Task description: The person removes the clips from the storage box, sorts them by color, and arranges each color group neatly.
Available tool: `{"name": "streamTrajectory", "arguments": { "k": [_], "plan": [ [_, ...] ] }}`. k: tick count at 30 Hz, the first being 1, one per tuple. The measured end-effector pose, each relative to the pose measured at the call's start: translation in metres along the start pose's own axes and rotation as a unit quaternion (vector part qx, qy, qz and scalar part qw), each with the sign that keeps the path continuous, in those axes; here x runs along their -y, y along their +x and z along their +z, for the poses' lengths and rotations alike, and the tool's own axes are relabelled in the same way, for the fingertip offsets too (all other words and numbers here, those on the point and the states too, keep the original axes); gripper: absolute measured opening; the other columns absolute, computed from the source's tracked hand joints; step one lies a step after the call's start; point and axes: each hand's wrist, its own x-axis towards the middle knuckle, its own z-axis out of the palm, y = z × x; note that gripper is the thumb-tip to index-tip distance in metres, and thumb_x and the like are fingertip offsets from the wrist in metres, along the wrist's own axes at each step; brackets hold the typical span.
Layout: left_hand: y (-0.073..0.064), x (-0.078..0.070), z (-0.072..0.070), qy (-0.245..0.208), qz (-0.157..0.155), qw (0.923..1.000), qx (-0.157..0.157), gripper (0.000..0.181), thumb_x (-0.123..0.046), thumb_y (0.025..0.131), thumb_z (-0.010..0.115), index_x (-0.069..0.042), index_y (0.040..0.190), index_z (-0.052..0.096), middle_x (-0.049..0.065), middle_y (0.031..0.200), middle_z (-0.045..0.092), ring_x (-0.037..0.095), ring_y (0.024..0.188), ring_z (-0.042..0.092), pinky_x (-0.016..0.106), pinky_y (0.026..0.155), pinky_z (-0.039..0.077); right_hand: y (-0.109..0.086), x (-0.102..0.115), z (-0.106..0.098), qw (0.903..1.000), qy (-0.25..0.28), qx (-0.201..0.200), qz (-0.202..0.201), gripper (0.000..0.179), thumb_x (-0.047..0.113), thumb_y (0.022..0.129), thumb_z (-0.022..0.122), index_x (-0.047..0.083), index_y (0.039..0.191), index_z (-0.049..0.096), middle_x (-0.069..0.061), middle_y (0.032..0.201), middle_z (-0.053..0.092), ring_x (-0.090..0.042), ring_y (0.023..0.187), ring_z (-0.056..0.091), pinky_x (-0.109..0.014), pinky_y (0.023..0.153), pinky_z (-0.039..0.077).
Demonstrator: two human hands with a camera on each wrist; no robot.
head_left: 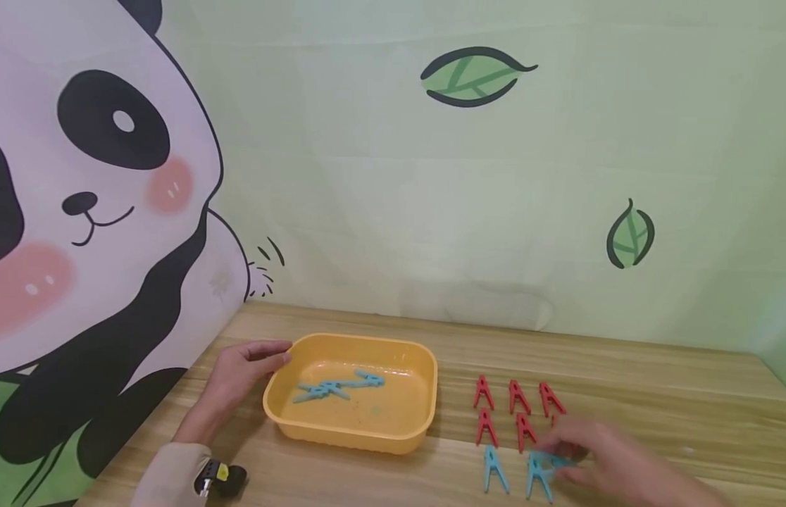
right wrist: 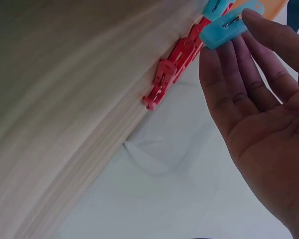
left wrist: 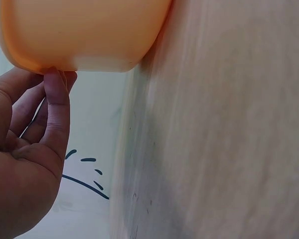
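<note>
A yellow plastic basin point(head_left: 351, 438) stands on the table with a few blue clothespins point(head_left: 329, 389) lying inside it. At its left end, my left hand point(head_left: 241, 373) holds the rim between thumb and fingers; the left wrist view shows the fingertips at the basin's edge point(left wrist: 89, 59). My right hand point(head_left: 599, 451) pinches a blue clothespin point(right wrist: 224, 31) between thumb and fingers. Close beside it are two more blue clothespins point(head_left: 494, 470) on the table. Red clothespins point(head_left: 484, 393) lie in rows just behind these, one partly hidden by my right hand.
The wooden table point(head_left: 342, 486) runs back to a pale green cloth backdrop point(head_left: 367, 211) printed with leaves and a large panda. A dark wrist device point(head_left: 222, 479) sits at the left sleeve point(head_left: 171, 475).
</note>
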Motion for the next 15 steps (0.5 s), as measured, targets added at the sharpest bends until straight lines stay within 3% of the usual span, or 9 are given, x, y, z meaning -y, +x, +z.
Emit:
{"name": "streamTrajectory", "arguments": {
  "k": [8,15],
  "plan": [
    [0.002,0.0,0.0,0.0,0.004,1.0,0.001,0.042,-0.028,0.098,0.08,-0.001,0.131,0.074,0.013,0.131,0.073,0.029,0.125,0.064,0.018,0.087,0.055,-0.011,-0.007,-0.003,0.9975,0.028,0.029,0.058,0.026,0.025,0.094,0.083,0.021,0.119,0.075,0.006,0.11,0.069,-0.02,0.096,0.063,-0.034,0.083,0.06],
    [0.001,0.0,0.0,0.003,0.0,1.0,0.002,0.043,-0.029,0.098,0.08,-0.002,0.131,0.074,0.012,0.132,0.073,0.03,0.127,0.064,0.018,0.087,0.055,-0.017,-0.013,0.001,0.9983,0.03,0.042,0.026,0.02,0.029,0.094,0.083,0.028,0.112,0.075,0.009,0.105,0.068,-0.012,0.089,0.06,-0.028,0.077,0.058]
  ]
}}
